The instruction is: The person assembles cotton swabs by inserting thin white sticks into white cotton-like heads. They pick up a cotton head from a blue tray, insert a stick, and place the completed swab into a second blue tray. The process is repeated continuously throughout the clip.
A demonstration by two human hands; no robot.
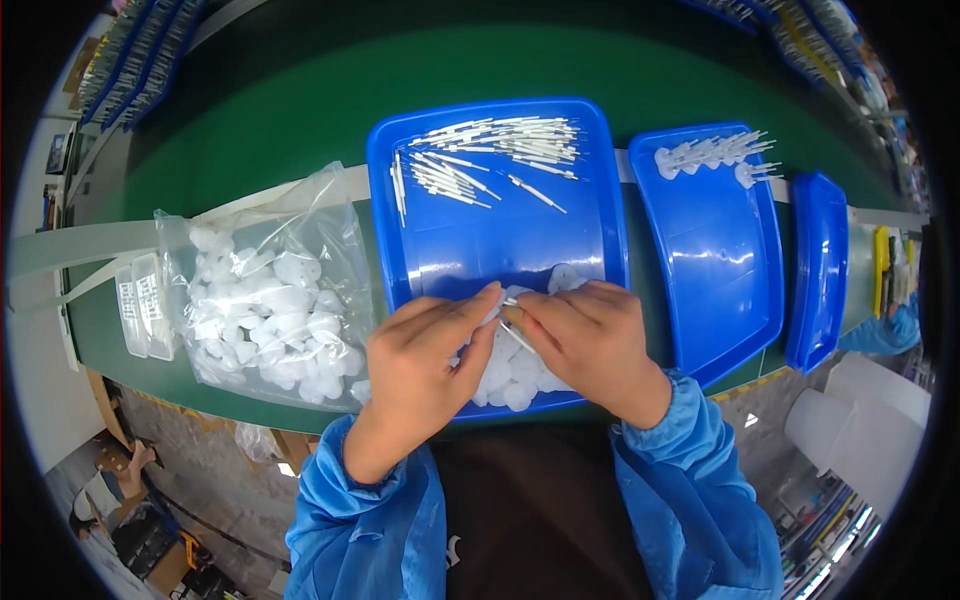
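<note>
Over the near part of a blue tray (500,245), my two hands meet with fingertips almost touching. My left hand (425,350) is closed in a pinch on a small whitish plastic piece, mostly hidden by the fingers. Between the fingers of my right hand (590,340) is a thin white rod (517,336), slanting down below the fingertips. Beneath both hands lies a heap of translucent white plastic pieces (512,385), rounded in shape. Many slim white rods with thin metal ends (540,140) are spread at the tray's far end.
Left of the tray, a clear bag (270,310) holds more white plastic pieces beside small labelled packs (145,305). On the right, a second blue tray (705,270) carries rods standing in white bases (710,155). Past it is a narrow blue tray (818,270). Another person's blue sleeve (885,330) shows far right.
</note>
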